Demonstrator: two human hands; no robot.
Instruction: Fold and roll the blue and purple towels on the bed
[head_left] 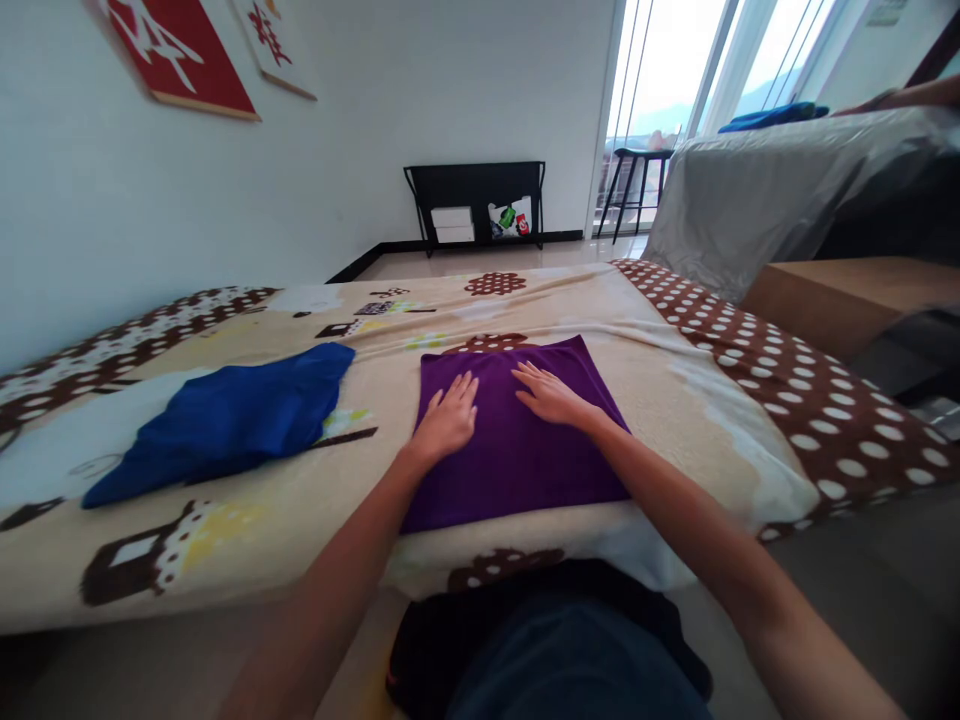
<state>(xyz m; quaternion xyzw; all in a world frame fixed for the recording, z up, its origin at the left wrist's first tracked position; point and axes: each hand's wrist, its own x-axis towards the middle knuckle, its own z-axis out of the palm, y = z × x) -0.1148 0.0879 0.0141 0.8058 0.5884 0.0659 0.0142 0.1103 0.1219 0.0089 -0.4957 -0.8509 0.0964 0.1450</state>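
A purple cloth (517, 460) lies spread flat, roughly square, near the front edge of a patterned blanket (360, 370). My left hand (448, 415) rests palm down on the cloth's left part, fingers stretched out and pointing away from me. On its upper right part lies my right hand (553, 394), also flat, with the fingers pointing to the left and away. Neither hand grips the fabric. To the left, a crumpled blue cloth (236, 415) lies on the same blanket, apart from both hands.
Beyond the bed stands a low black rack (476, 185) against the wall. A cardboard box (847, 290) is at the right, beside a plastic-covered surface (735, 180) with folded blue cloth (776, 117) on it. Another person's arm (907, 97) reaches in there. A black stool (637, 175) stands by the window.
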